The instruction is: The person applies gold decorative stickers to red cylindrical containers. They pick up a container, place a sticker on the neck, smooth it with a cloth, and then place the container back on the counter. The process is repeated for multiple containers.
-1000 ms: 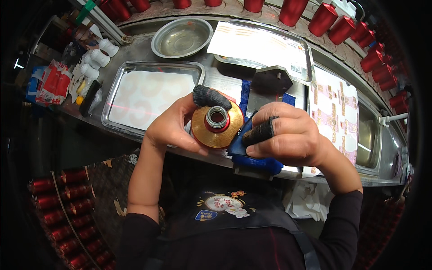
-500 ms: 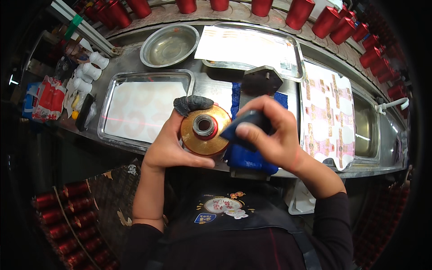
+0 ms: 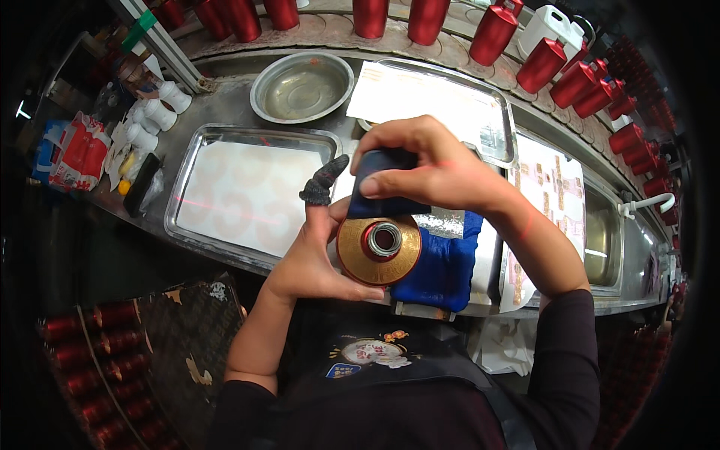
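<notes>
My left hand is wrapped round a bottle from its left side. The bottle's gold shoulder and open threaded neck face up toward me; its body is mostly hidden below. A dark knitted cover sits on one raised finger of that hand. In my right hand is a dark blue flat scraper-like piece, pinched between thumb and fingers. It lies against or just over the bottle's far side; contact is hard to tell. Blue cloth covers a support right beside the bottle.
A metal tray with a pale printed sheet stands left, a round metal bowl behind it. Another tray lies at the back. Printed decals lie right, beside a sink. Red bottles line the far conveyor.
The dark blue piece has moved from the bottle's right side to its far side, with my right hand over it. The covered finger has lifted off the bottle. My view has shifted slightly.
</notes>
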Demonstrator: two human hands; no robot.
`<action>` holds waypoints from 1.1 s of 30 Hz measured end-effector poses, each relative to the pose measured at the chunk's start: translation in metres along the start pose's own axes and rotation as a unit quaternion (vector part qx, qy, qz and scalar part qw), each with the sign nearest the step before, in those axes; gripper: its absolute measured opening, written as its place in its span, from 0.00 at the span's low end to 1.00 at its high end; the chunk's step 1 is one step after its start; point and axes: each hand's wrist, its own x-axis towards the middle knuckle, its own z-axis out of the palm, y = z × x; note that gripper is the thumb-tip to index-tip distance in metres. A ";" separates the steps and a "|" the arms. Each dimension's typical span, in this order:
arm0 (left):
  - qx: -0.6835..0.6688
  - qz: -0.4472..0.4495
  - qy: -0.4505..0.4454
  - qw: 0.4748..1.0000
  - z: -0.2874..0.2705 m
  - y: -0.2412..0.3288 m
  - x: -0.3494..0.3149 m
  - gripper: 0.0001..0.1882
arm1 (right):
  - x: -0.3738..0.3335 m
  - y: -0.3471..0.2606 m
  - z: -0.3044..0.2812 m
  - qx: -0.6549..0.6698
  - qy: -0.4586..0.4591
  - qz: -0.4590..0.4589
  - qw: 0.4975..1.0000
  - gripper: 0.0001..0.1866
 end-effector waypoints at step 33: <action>0.257 0.178 0.200 0.928 -0.001 -0.021 -0.003 0.43 | -0.055 -0.001 0.094 -0.389 0.192 -0.329 0.839 0.19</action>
